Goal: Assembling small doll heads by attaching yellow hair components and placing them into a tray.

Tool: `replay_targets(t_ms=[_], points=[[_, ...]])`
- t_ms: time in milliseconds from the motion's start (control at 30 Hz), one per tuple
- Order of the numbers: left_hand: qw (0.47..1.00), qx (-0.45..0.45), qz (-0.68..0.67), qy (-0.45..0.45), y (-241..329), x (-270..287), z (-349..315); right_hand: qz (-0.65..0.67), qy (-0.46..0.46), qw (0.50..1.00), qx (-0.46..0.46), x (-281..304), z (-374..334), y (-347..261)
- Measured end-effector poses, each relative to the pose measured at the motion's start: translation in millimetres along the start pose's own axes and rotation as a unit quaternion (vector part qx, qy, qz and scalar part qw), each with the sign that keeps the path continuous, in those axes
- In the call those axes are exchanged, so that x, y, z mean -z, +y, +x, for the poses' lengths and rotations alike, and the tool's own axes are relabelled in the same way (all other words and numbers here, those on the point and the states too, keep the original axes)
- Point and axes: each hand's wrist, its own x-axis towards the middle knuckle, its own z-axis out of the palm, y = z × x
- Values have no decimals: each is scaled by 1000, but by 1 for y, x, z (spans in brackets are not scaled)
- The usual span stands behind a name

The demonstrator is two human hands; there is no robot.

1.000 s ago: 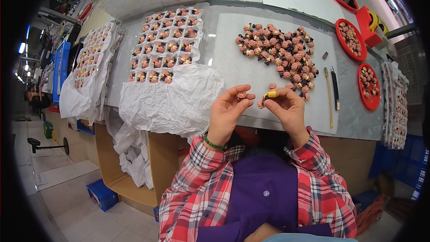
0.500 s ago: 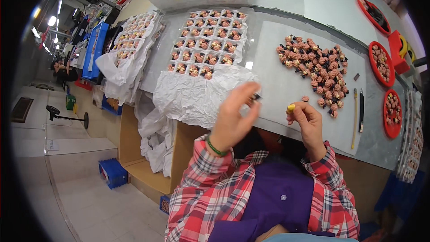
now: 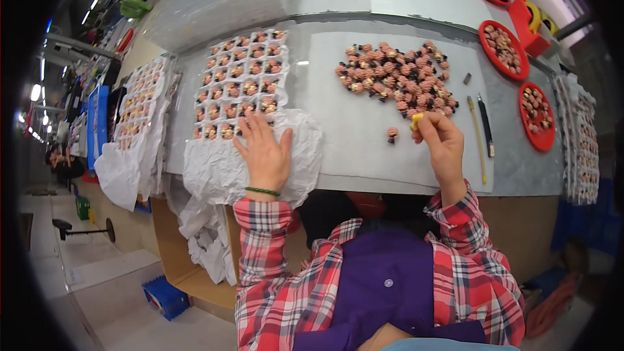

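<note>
The left hand (image 3: pixel 265 153) lies flat, fingers spread, on the white gridded plastic tray (image 3: pixel 239 88) of small pink-orange pieces, which sits on crumpled white paper on the grey desk (image 3: pixel 364 149). The right hand (image 3: pixel 442 143) pinches a small yellow piece (image 3: pixel 416 120) just below the loose pile of pink-orange pieces (image 3: pixel 400 81). Filling goes best with the tray held steady and one piece seated per cell.

left hand (image 3: pixel 265 153) — moved from raised to flat on white tray (image 3: pixel 240 84) | right hand (image 3: pixel 442 140) — shifted to the pile (image 3: pixel 400 78)
</note>
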Motion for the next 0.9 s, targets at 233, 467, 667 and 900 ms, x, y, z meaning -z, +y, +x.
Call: replay_targets(t_ms=[233,467,667,900], points=[[996,12,30,-83,-6,-8,1,-288,-33,952,101,3,4,3],[994,23,35,-101,3,6,4,-466,-65,864,181,-12,-10,22],[928,-52,-369,10,57,58,-12,-337,-74,922,174,-15,-13,13],[650,107,-712,-242,104,30,-34,-225,-124,938,231,-35,-32,-5]])
